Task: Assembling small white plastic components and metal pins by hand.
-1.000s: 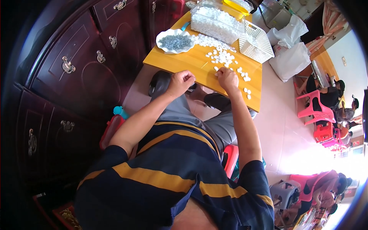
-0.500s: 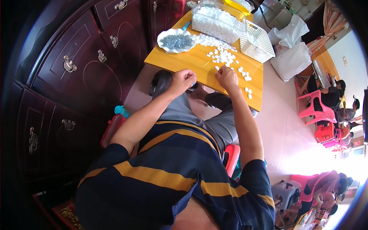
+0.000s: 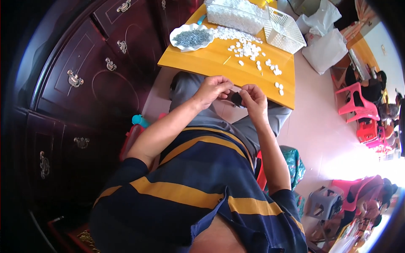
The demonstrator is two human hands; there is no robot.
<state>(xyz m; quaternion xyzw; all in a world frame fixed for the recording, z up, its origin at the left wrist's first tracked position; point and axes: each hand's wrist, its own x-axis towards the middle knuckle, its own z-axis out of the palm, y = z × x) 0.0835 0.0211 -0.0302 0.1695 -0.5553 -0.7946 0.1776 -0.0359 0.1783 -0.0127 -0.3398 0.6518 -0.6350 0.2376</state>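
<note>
My left hand [image 3: 214, 91] and my right hand [image 3: 255, 101] are close together just off the near edge of the yellow wooden table [image 3: 202, 63], above my lap. Each has thumb and fingertips pinched together. What they hold, if anything, is too small to make out. Beyond them, small white plastic pieces [image 3: 249, 50] lie scattered on the tabletop, with a few strays toward the right. A thin yellow stick [image 3: 227, 60] rests nearer the edge. At the table's left, a scalloped white plate [image 3: 184, 48] carries a heap of small grey-blue pieces [image 3: 192, 38].
A clear bin [image 3: 236, 26] full of white pieces stands at the back, beside a white perforated basket [image 3: 291, 44]. Dark cabinets [image 3: 88, 71] line the left. White sacks [image 3: 325, 52] sit on the floor at right; people are seated farther off near pink chairs [image 3: 357, 103].
My right hand has drawn back from the table edge toward me. The left hand has shifted right, so the two are nearer each other. The view has shifted slightly.
</note>
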